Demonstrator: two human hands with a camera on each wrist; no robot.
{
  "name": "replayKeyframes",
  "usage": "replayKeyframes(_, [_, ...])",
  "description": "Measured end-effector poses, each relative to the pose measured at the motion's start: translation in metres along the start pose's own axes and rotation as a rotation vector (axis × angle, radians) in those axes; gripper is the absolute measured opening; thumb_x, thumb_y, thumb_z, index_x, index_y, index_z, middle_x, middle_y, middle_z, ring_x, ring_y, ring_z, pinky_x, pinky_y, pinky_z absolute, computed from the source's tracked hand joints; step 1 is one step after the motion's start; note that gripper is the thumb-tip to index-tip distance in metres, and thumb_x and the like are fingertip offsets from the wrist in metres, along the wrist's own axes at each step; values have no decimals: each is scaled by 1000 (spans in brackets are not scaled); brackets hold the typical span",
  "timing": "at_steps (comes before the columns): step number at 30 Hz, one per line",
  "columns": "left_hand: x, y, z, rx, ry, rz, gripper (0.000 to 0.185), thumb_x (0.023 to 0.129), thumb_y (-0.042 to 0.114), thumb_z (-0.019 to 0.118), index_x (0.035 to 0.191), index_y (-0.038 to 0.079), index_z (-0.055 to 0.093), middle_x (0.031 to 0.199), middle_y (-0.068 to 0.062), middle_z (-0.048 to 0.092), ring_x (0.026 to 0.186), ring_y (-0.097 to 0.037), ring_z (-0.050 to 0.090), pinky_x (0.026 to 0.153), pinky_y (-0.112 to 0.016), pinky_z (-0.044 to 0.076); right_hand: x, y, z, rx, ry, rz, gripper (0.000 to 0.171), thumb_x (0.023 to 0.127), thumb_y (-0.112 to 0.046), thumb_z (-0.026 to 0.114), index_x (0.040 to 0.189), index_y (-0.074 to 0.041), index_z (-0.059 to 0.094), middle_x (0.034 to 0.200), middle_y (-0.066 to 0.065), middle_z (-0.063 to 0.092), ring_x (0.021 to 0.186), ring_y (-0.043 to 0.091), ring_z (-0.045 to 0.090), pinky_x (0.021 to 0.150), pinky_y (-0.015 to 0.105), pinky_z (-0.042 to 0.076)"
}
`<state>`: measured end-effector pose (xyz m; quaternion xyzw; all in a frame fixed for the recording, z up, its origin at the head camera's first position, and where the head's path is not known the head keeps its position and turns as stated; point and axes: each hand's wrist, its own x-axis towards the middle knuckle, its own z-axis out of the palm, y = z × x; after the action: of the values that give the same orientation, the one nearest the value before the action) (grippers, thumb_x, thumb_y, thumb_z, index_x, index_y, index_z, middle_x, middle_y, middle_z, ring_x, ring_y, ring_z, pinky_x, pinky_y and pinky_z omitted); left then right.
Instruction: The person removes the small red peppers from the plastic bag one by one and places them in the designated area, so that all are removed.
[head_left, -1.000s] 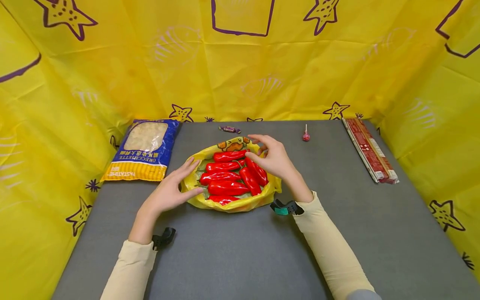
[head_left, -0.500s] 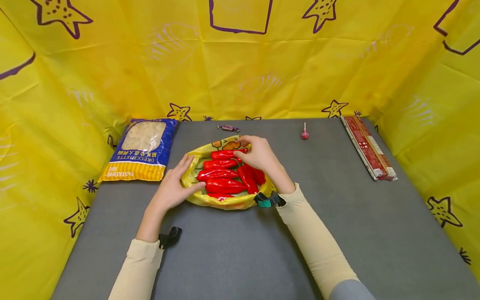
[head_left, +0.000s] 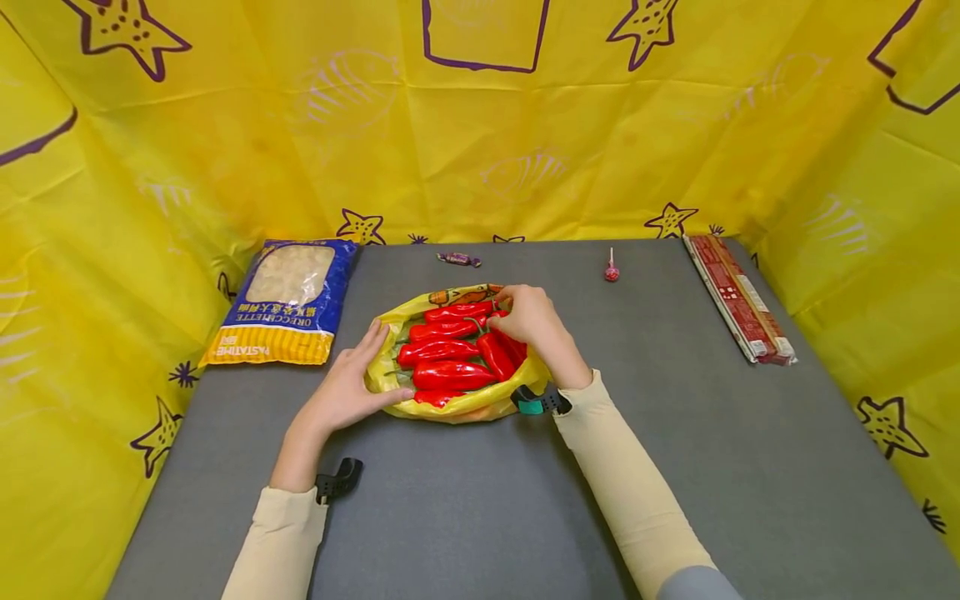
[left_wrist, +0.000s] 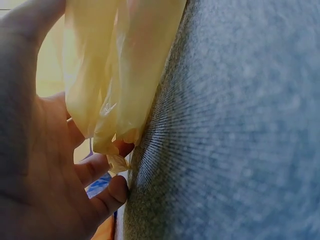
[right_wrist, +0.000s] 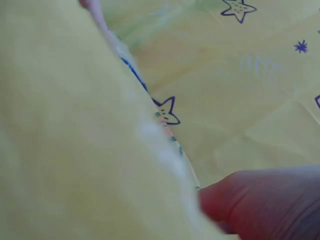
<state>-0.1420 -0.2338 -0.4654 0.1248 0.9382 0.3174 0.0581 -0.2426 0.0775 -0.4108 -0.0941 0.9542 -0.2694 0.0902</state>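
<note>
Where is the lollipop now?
In the head view, the lollipop lies at the table's far edge, right of centre, between the small wrapped candy and the long red packet.

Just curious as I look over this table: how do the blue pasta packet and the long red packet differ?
The pasta packet is broad and cushion-shaped, blue with a yellow band and a clear window; the long red packet is thin, narrow and has no window. The pasta packet lies at the table's far left, the long red packet along its far right edge. Both lie flat, and neither hand touches them.
</note>
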Motion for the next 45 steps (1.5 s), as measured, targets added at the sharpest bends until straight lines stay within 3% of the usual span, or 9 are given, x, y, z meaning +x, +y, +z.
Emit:
replayKeyframes(6, [2,-1,3,12,-4,-7,118,84,61,84,172,17,18,180,-4,6,140,-42,38,115,-65,39,11,0,-2,-126,-137,39,45,92,-33,80,129,-7,74,130,13,72,117,35,64,99,46,55])
replayKeyframes(15, [2,2,6,12,-8,-2,113,86,61,81,171,16,20,180,-5,8,140,-43,39,114,-66,39,17,6,-8,-119,-262,42,43,90,-31,80,123,-6,66,114,13,67,98,26,59,78,37,52])
replayKeyframes(25, [-4,2,4,-5,-22,-13,113,86,62,81,171,18,20,180,-3,6,140,-40,37,113,-67,40,13,3,-14,-153,-371,73,49,86,-27,86,126,-7,67,121,12,65,101,26,59,81,36,53])
replayKeyframes(33, [-7,-1,3,-1,-3,-10,113,86,61,82,171,17,22,179,-7,9,137,-40,39,112,-65,41,14,0,-11,-160,-316,25,53,86,-24,86,133,-7,68,129,15,67,109,30,60,89,40,56])
replayKeyframes(38, [-4,-1,3,0,-2,-12,114,85,61,82,171,18,22,180,-6,8,139,-40,39,113,-66,40,15,3,-12,-102,-257,-33,57,87,-19,82,141,-8,67,134,16,68,117,32,61,97,43,57])
replayKeyframes(45, [-3,0,3,-2,-12,-15,114,85,62,82,171,19,21,180,-5,7,141,-40,38,114,-66,39,14,9,-16,20,-169,-121,52,89,-17,84,134,-5,63,133,19,69,119,35,64,101,46,55])
